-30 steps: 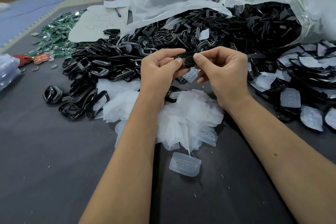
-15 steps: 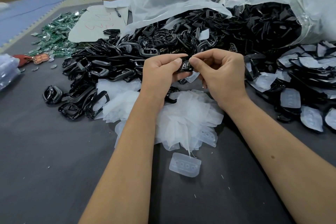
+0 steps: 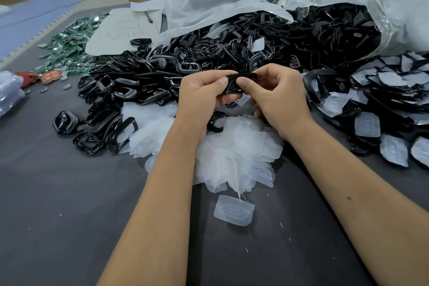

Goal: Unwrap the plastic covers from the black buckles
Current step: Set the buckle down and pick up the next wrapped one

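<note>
**Head view: buckle pinched between both hands, peel under way**

We have the left hand [image 3: 200, 93] and right hand [image 3: 276, 95] both gripping one black buckle [image 3: 239, 83], thumbs on its near face, held above the pile of peeled covers [image 3: 232, 144]. We can't tell whether its film is on or off.

Risks, our read:
- Thin film could tear and leave scraps stuck on (thumbs sit close together, so little leverage).
- Glossy buckle could slip and drop into the peeled covers or the bare buckle heap [image 3: 144, 90], mixing done with undone.

Around: wrapped buckles [image 3: 383, 123] on the right, an open sack [image 3: 383, 7] behind, one stray cover [image 3: 233, 212] on the table [image 3: 58, 216]. Nothing blocks the hands.
</note>
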`<state>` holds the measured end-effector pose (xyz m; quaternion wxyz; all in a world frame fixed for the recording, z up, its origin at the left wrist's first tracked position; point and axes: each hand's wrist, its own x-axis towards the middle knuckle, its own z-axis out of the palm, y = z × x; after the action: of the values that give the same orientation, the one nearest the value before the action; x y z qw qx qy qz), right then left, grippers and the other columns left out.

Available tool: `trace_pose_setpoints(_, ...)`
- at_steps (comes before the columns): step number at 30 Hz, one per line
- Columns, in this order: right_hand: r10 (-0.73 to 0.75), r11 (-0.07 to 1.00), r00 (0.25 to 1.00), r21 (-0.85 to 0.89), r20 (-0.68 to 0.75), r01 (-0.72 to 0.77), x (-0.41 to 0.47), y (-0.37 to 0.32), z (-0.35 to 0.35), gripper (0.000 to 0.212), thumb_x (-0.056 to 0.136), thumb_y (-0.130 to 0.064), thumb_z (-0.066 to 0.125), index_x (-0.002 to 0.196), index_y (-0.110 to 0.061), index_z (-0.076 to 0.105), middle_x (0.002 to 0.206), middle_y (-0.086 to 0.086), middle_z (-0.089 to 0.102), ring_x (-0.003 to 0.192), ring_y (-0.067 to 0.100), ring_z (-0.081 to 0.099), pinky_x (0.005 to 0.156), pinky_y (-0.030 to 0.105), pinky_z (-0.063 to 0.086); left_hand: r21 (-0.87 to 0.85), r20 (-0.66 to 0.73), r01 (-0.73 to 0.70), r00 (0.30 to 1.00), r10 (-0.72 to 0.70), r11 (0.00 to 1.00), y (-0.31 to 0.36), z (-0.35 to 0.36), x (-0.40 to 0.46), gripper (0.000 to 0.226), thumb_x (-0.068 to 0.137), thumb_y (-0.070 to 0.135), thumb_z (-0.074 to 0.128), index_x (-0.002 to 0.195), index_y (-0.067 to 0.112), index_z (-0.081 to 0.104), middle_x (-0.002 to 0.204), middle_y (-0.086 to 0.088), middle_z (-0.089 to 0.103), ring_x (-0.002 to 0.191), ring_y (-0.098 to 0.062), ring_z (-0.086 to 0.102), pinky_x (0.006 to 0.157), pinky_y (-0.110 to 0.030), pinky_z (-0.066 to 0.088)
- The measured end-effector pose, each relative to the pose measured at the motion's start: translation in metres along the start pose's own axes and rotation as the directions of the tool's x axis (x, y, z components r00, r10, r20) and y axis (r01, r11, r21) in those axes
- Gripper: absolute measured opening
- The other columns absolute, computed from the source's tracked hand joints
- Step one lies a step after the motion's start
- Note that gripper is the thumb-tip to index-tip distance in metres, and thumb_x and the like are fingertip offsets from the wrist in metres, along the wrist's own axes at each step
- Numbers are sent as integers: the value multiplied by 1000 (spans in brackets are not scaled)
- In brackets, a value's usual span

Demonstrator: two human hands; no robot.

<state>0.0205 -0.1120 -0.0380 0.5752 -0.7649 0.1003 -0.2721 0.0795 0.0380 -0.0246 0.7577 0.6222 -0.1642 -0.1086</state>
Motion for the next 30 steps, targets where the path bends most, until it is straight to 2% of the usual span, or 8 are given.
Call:
trace_pose_setpoints(3, 62, 974, 997, 213, 53, -72, 2, 1, -1, 22, 87, -21, 86, 89, -5, 71, 65, 3, 72, 49, 13, 64, 44, 25, 49, -14, 11, 31, 999, -31, 999, 1, 0, 0, 25, 101, -4, 53, 101, 2, 78, 90, -15, 78, 76, -26, 76, 65, -22, 59)
trace_pose_setpoints(7, 74, 949, 995, 301, 74, -93, 2, 1, -2, 17, 86, -12, 85, 87, -8, 68, 65, 2, 71, 51, 13, 64, 46, 22, 50, -21, 18, 81, 997, -80, 997, 3, 2, -2, 25, 101, -2, 54, 101, 4, 78, 89, -15, 77, 71, -25, 76, 65, -21, 59)
trace_pose_setpoints(13, 45, 942, 994, 326, 99, -76, 0, -2, -3, 16, 88, -8, 82, 90, -5, 67, 60, 2, 68, 48, 12, 63, 46, 21, 48, -107, 43, 176, 984, -172, 979, 7, 1, -3, 30, 101, -3, 53, 91, 5, 79, 89, -15, 78, 73, -27, 76, 65, -21, 59)
trace_pose_setpoints(18, 42, 958, 997, 280, 67, -60, -1, -2, 0, 17, 86, -9, 84, 91, -6, 68, 62, 2, 69, 47, 13, 62, 45, 22, 48, -62, 9, 127, 992, -127, 990, 4, 3, -3, 26, 100, -3, 54, 94, 4, 78, 84, -14, 77, 69, -26, 75, 64, -21, 59)
trace_pose_setpoints(22, 61, 953, 991, 289, 115, -92, 1, -3, -3, 14, 87, -6, 83, 93, -9, 70, 64, 0, 70, 50, 12, 62, 47, 21, 49, -16, -15, 77, 997, -78, 997, 2, 3, -3, 22, 100, -3, 55, 103, -1, 77, 87, -16, 76, 67, -25, 74, 61, -24, 59)
trace_pose_setpoints(30, 89, 941, 962, 294, 257, -165, 6, -2, -8, 12, 90, -3, 78, 97, -12, 74, 67, 1, 68, 53, 11, 58, 48, 21, 47, 39, 15, -4, 1000, 3, 999, -1, 1, -5, 14, 94, -2, 66, 99, 1, 78, 86, -16, 76, 70, -22, 72, 66, -25, 58)
